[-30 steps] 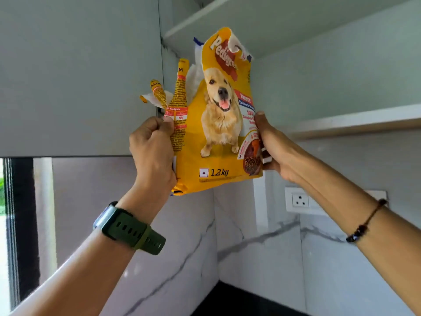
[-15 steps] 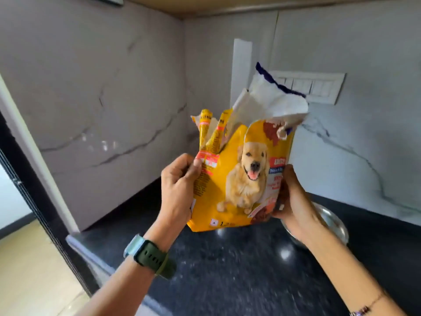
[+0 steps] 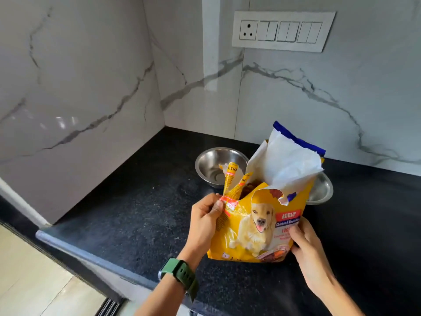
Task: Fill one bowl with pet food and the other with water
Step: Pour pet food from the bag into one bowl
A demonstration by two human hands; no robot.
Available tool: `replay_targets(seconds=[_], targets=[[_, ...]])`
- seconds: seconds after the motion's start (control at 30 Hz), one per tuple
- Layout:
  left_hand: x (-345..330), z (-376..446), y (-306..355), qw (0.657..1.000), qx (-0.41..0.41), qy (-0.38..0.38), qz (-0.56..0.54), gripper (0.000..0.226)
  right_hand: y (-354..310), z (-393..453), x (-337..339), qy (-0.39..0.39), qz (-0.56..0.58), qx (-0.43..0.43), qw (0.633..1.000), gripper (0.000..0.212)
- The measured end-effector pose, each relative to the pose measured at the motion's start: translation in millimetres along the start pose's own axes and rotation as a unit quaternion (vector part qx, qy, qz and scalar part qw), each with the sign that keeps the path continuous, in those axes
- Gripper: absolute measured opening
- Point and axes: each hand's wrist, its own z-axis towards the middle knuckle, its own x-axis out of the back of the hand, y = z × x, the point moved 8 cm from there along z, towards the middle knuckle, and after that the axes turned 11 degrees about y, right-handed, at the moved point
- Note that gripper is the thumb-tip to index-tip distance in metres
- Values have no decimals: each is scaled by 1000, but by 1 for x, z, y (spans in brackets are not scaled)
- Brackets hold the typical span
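A yellow pet food bag (image 3: pixel 255 226) with a dog picture stands upright on the black counter (image 3: pixel 136 213), its top torn open and brown kibble showing inside. My left hand (image 3: pixel 204 221) grips the bag's left edge near the top. My right hand (image 3: pixel 306 245) holds its lower right side. Two steel bowls sit behind the bag: the left bowl (image 3: pixel 216 165) shows no contents, and the right bowl (image 3: pixel 321 188) is mostly hidden by the bag.
Marble walls meet in a corner behind the counter. A white switch panel with a socket (image 3: pixel 282 30) hangs on the back wall. The counter's front edge (image 3: pixel 75 249) runs diagonally at lower left, with pale floor below.
The bag came down from the overhead shelf to the counter, held in both hands all the way. It now sits in front of the two bowls.
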Motion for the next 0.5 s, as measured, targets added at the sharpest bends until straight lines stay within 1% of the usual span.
replay_targets(seconds=[0.1, 0.17, 0.2, 0.3, 0.33, 0.37, 0.4, 0.47, 0.5], targets=[[-13, 15, -11, 999, 3, -38, 8, 33, 8, 7, 9, 23, -16, 22, 999, 77], [-14, 23, -21, 998, 12, -51, 16, 31, 13, 10, 16, 32, -23, 44, 998, 59], [-13, 27, -27, 998, 17, -54, 21, 30, 15, 10, 18, 34, -30, 51, 998, 55], [-4, 28, -40, 996, 38, -84, 15, 25, 16, 8, 18, 13, -65, 68, 996, 52], [-1, 25, -44, 993, 49, -105, 7, 20, 16, 8, 17, 2, -74, 69, 995, 52], [1, 20, -48, 988, 62, -138, 4, 15, 15, 8, 16, -10, -81, 67, 994, 57], [2, 13, -52, 982, 71, -176, 15, 28, 15, 9, 14, -20, -91, 60, 994, 69], [3, -1, -58, 957, 77, -275, 45, 70, 13, 10, 8, -53, -117, 38, 991, 94], [2, -8, -60, 942, 86, -320, 51, 89, 14, 10, 5, -70, -122, 22, 990, 100]])
